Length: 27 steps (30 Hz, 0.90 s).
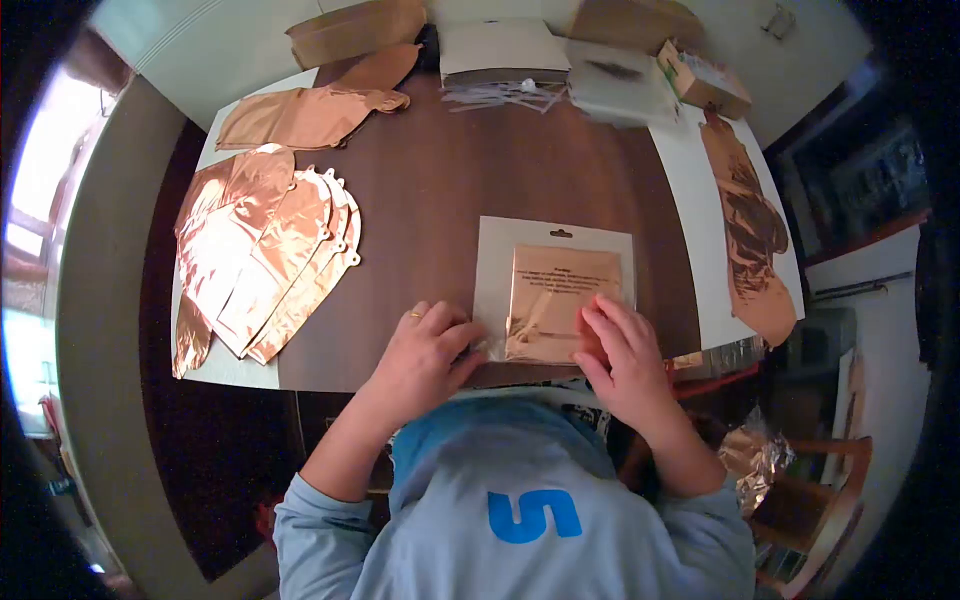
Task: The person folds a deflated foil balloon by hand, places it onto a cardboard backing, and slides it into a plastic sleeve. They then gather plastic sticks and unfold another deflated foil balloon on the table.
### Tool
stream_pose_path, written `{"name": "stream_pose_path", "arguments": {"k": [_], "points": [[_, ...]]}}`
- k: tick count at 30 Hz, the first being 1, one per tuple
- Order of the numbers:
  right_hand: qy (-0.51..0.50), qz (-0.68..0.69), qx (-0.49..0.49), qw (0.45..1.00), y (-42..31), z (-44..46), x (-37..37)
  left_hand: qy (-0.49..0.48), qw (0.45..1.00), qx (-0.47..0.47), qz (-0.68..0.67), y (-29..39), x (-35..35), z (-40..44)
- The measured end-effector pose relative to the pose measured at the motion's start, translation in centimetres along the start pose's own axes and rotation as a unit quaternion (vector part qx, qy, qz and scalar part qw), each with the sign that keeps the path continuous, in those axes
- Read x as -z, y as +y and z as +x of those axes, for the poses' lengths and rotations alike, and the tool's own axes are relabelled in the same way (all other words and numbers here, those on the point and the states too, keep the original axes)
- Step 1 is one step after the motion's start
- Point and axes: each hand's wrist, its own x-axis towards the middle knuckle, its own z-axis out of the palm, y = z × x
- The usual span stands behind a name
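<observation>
Before me on the brown table lies a pale backing card (pixel 497 260) with a hang hole at its top. A folded rose-gold foil balloon (pixel 560 310) with dark printed text rests on the card. My left hand (pixel 428 355) has its fingers curled at the card's lower left corner, on what looks like the edge of a clear plastic sleeve (pixel 490 342). My right hand (pixel 627 355) touches the folded balloon's right side, thumb and fingers apart. Its palm side is partly hidden.
Flat rose-gold foil balloons (pixel 265 250) are stacked at left, with more foil (pixel 290 115) behind them. Another long foil balloon (pixel 740 220) lies at right. A white box (pixel 503 50), clear strips (pixel 505 95), plastic sleeves (pixel 620 85) and an open carton (pixel 705 78) stand along the back.
</observation>
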Motion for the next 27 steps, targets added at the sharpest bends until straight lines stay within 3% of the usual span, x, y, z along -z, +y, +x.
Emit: {"name": "stream_pose_path", "arguments": {"k": [6, 12, 24, 27], "points": [[-0.011, -0.095, 0.009, 0.995, -2.2, 1.7, -1.3, -0.025, 0.999, -0.001, -0.020, -0.1, 0.4, 0.6], [-0.068, -0.084, -0.003, 0.994, -2.3, 2.4, -3.2, -0.060, 0.998, -0.016, -0.034, -0.5, 0.2, 1.8], [-0.063, -0.093, 0.007, 0.994, -1.8, 2.4, -3.7, -0.105, 0.987, -0.113, -0.040, -0.8, 0.4, 4.3], [-0.043, -0.085, 0.017, 0.995, -1.6, 2.3, -3.8, -0.158, 0.981, -0.108, -0.038, 0.6, 1.5, 4.6]]}}
